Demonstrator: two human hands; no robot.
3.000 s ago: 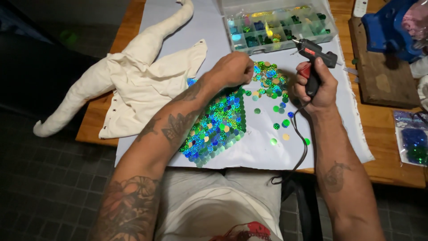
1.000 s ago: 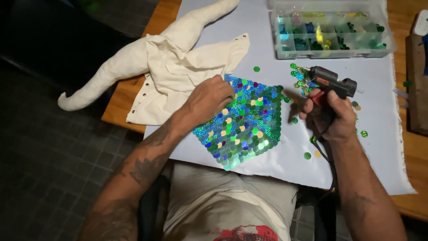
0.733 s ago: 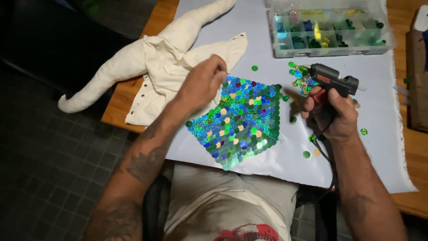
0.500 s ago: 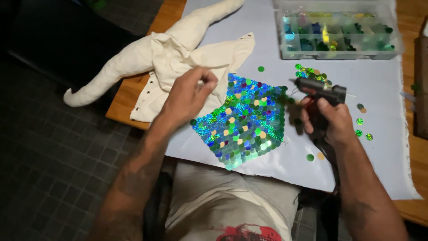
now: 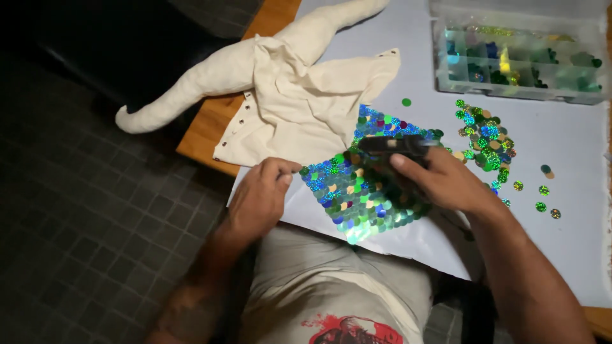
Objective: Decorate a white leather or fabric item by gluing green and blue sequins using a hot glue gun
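A patch covered in shiny green and blue sequins (image 5: 366, 185) lies on a pale sheet (image 5: 561, 210) at the table's near edge. My right hand (image 5: 443, 181) grips a black glue gun (image 5: 395, 145) and hovers over the patch, nozzle pointing left. My left hand (image 5: 261, 197) rests at the patch's left corner, fingers curled with the fingertips touching its edge. A cream cloth garment (image 5: 280, 95) with long sleeves lies just beyond the patch, partly off the table.
Loose sequins (image 5: 488, 137) are scattered right of the patch. A clear compartment box (image 5: 519, 54) of sequins stands at the back right. The wooden table edge (image 5: 207, 130) shows on the left, with dark tiled floor (image 5: 95, 223) below.
My right hand has carried the glue gun left from beside the patch to over it. My left hand has come off the garment to the patch's left corner. The view has shifted.
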